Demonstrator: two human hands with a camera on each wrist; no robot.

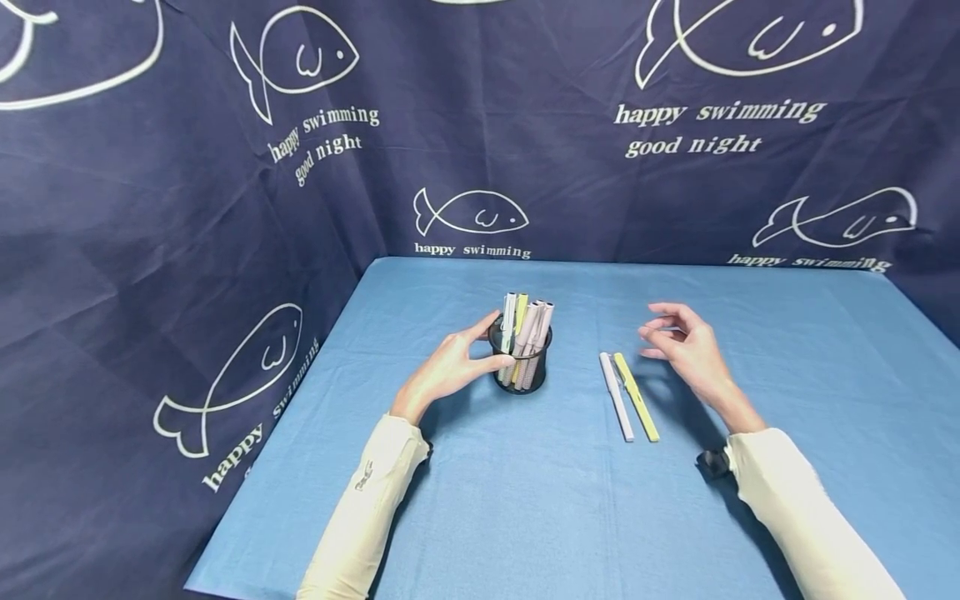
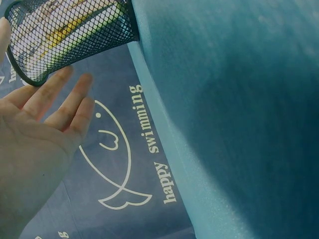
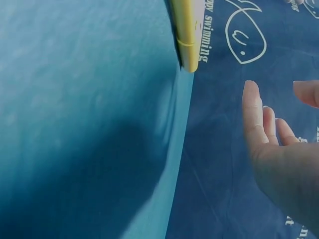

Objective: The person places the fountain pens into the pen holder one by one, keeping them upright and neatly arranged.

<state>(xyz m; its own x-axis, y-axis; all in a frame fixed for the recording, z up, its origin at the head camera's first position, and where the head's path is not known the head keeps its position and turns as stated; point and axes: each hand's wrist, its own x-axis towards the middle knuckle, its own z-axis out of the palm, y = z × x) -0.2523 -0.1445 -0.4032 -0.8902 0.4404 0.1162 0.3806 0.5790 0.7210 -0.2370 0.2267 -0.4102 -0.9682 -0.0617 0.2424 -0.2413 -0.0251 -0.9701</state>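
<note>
A black mesh pen holder (image 1: 539, 377) stands upright on the blue table, filled with several pens (image 1: 534, 329) in pale pink, yellow and white-green. My left hand (image 1: 450, 362) holds it at the rim, thumb on the near side and index finger behind; in the left wrist view the other fingers extend beside the mesh (image 2: 75, 42). To the right of the holder lie a pale pink pen (image 1: 618, 400) and a yellow pen (image 1: 637, 400), side by side. My right hand (image 1: 693, 350), fingers loosely bent and holding nothing, hovers right of their far ends.
A blue cloth covers the table (image 1: 517, 517). Behind and to the left hangs a dark blue curtain (image 1: 570, 200) printed with white fish and lettering. Dark straps (image 1: 712, 463) show at the sleeve cuffs.
</note>
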